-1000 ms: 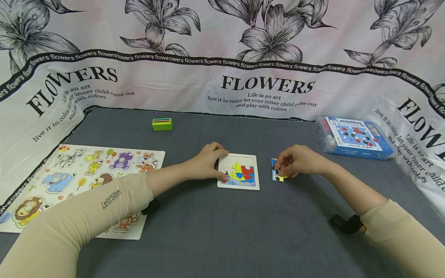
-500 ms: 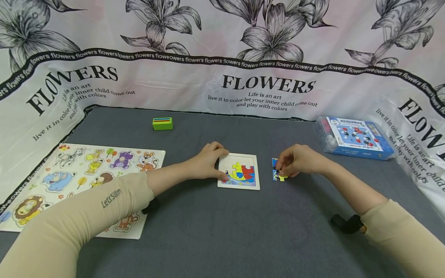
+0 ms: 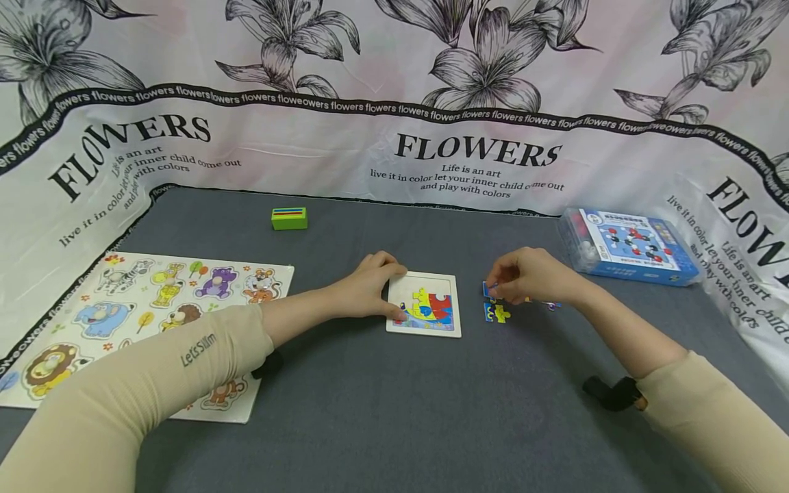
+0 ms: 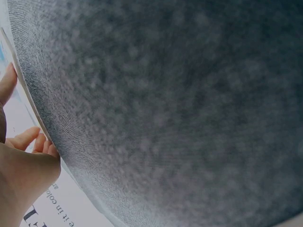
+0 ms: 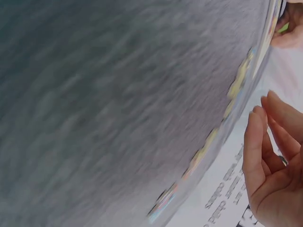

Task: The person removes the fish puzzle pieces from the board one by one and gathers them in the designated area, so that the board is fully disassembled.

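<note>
In the head view, a small square puzzle tray lies mid-table, with yellow, red and blue pieces fitted in its lower part and bare pale wood above. My left hand grips its left side, thumb on the lower-left corner and fingers at the upper-left edge. To the right, my right hand is over loose puzzle pieces, partly hiding them. A blue-and-yellow puzzle piece shows below its fingers. In the right wrist view, the fingertips nearly meet, and nothing is visible between them.
A large animal puzzle board lies left, partly under the left sleeve. Toward the back stands a green block with coloured stripes. A blue boxed model set lies back right. Another loose puzzle piece shows beneath the right wrist.
My right hand has shifted slightly up and away from the blue-and-yellow piece, which now shows more fully, as do pieces under the wrist. My left hand stays on the tray.
</note>
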### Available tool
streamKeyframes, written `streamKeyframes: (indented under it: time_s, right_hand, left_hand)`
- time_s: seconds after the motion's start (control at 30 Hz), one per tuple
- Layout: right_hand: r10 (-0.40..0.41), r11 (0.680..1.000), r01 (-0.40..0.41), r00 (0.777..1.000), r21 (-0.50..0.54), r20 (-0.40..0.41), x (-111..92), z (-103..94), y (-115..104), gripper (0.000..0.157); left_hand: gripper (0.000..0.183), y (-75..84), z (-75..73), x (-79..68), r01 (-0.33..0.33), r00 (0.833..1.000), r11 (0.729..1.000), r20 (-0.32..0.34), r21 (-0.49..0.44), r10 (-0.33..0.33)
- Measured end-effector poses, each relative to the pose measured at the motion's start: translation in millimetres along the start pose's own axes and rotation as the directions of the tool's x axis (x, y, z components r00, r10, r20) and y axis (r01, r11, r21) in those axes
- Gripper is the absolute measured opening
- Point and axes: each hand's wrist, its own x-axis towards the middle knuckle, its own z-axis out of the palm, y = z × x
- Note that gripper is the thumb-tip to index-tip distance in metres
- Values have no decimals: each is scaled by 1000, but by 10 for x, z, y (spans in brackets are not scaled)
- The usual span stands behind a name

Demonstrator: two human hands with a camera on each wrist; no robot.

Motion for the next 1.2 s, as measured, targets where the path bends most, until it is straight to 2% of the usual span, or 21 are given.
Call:
streamKeyframes:
  time_s: [0.23, 0.57, 0.9, 1.2]
  right_hand:
    - [-55, 998, 55, 999, 10, 0, 137, 107, -225, 10]
    - [-92, 996, 90, 990, 23, 104, 368, 278, -582, 20]
    - [-124, 992, 127, 987, -22, 99, 472, 387, -660, 30]
    - [-193, 981, 195, 975, 1, 110, 495, 468, -638, 36]
  left_hand:
    - [81, -7, -2, 5, 6, 1000, 1000, 7, -1, -6]
    - [81, 6, -7, 7, 6, 1000, 1000, 7, -4, -6]
    - [80, -2, -16, 14, -12, 1000, 1000, 3, 9, 12]
    - [81, -31, -1, 27, 0, 1000, 1000, 8, 0, 0]
